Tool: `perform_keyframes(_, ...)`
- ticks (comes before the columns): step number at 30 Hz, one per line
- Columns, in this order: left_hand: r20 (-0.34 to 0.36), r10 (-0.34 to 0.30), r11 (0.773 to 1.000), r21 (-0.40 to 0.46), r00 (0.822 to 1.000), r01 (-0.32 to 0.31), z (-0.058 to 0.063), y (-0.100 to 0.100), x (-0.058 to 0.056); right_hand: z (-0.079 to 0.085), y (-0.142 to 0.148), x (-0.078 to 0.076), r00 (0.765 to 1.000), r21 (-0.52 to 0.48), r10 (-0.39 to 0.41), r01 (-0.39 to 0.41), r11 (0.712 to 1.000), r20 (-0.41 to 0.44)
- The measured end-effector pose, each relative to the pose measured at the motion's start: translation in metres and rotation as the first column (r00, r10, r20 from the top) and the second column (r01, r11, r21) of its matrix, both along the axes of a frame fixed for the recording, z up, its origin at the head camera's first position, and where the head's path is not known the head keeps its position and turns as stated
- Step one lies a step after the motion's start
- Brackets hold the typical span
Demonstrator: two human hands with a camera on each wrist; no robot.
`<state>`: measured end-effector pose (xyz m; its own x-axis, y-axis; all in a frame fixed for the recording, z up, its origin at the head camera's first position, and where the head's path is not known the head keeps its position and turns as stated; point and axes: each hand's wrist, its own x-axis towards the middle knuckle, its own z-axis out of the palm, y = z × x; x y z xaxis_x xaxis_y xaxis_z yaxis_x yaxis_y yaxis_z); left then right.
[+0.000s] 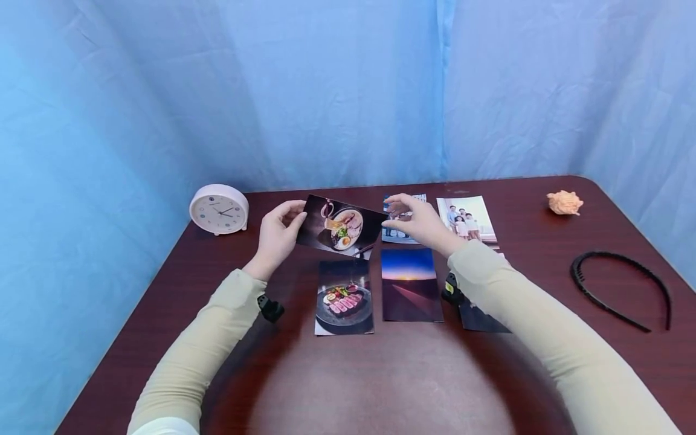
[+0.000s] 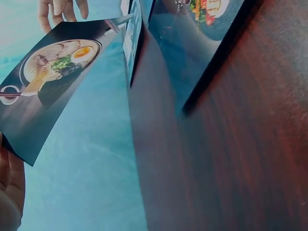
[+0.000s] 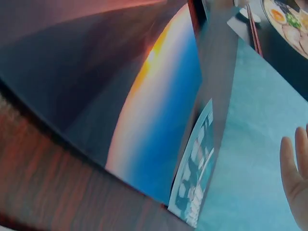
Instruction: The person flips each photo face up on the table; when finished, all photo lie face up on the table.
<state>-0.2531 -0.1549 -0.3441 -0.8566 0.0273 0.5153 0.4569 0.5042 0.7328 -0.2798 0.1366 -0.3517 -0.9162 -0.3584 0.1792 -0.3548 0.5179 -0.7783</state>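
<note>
My left hand (image 1: 278,235) pinches the left edge of a ramen photo (image 1: 344,225), raised and tilted above the table. At the photo's other edge is my right hand (image 1: 421,223), thumb and fingers spread apart; whether its thumb touches the print I cannot tell. In the right wrist view the right hand's fingers (image 3: 294,168) look extended, apart from the ramen photo (image 3: 279,33). Below the raised print lie a steak photo (image 1: 344,299) and a sunset road photo (image 1: 411,287). Behind the right hand are a group photo (image 1: 405,237) and a family photo (image 1: 466,219).
Another dark print (image 1: 483,320) is partly hidden under the right forearm. A white clock (image 1: 219,209) stands at the back left. On the right are a peach-coloured crumpled ball (image 1: 564,203) and a black headband (image 1: 620,257). Blue curtains (image 1: 337,90) hang behind the table (image 1: 179,290).
</note>
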Motion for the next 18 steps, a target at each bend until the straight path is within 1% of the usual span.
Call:
perform_keyframes(3,-0.059,-0.008,0.999,-0.037,0.998,0.006,0.006,0.003,0.001,0.001,-0.006,0.003,0.998,0.031,0.052,-0.051,0.998,-0.028)
perform_keyframes(6,-0.088,-0.023,0.999,-0.047,0.996,0.019,0.012,0.007,0.003,0.002,-0.014,0.007,0.994,0.055,0.091,-0.088,0.995,-0.060)
perform_keyframes(13,-0.108,-0.085,0.996,-0.043,0.991,0.081,0.027,0.019,0.009,0.006,-0.027,0.018,0.984,0.128,0.132,-0.118,0.985,-0.115)
perform_keyframes(16,-0.106,-0.089,0.996,-0.023,0.990,0.087,0.031,0.022,0.010,0.005,-0.030,0.020,0.982,0.142,0.133,-0.115,0.983,-0.131)
perform_keyframes(18,-0.100,-0.079,0.997,0.002,0.992,0.080,0.032,0.023,0.010,0.005,-0.032,0.021,0.984,0.128,0.124,-0.108,0.986,-0.126)
